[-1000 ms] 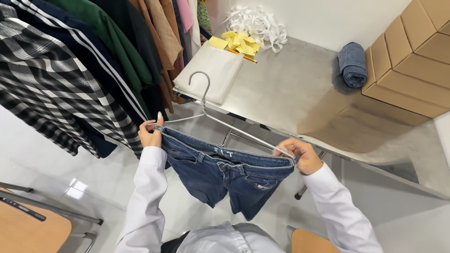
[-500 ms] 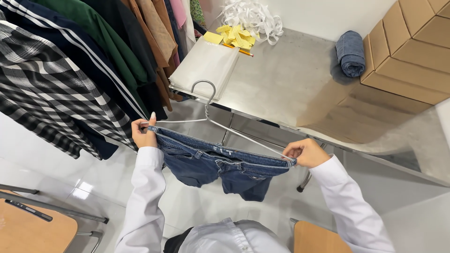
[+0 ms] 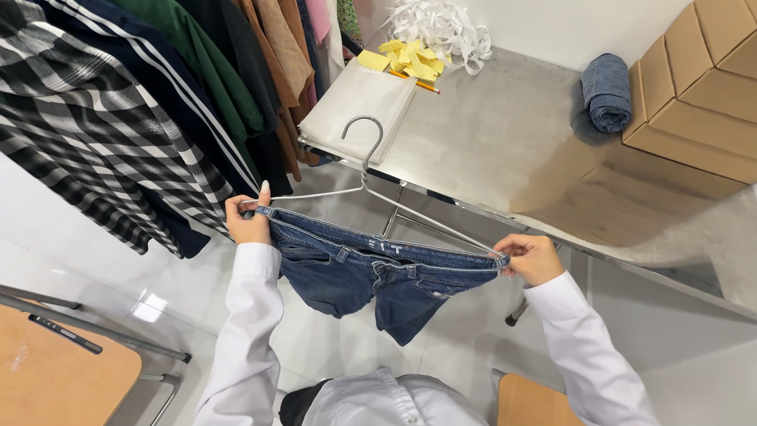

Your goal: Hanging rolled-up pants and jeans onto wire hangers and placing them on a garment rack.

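Denim shorts [image 3: 371, 272] hang on a metal hanger [image 3: 371, 185], left hand [image 3: 248, 221] and right hand [image 3: 532, 256] pinching the waistband ends.

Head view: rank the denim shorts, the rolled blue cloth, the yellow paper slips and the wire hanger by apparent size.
1. Denim shorts, though nearest the camera.
2. Wire hanger, about as wide but thin.
3 and 4. Rolled blue cloth and yellow paper slips: too alike to rank, and both lie farther off.

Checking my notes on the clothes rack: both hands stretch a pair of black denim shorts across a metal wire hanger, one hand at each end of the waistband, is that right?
Not quite: the head view shows the denim shorts are blue, not black. The rest holds: the left hand and right hand each grip one end of the waistband along the metal wire hanger.
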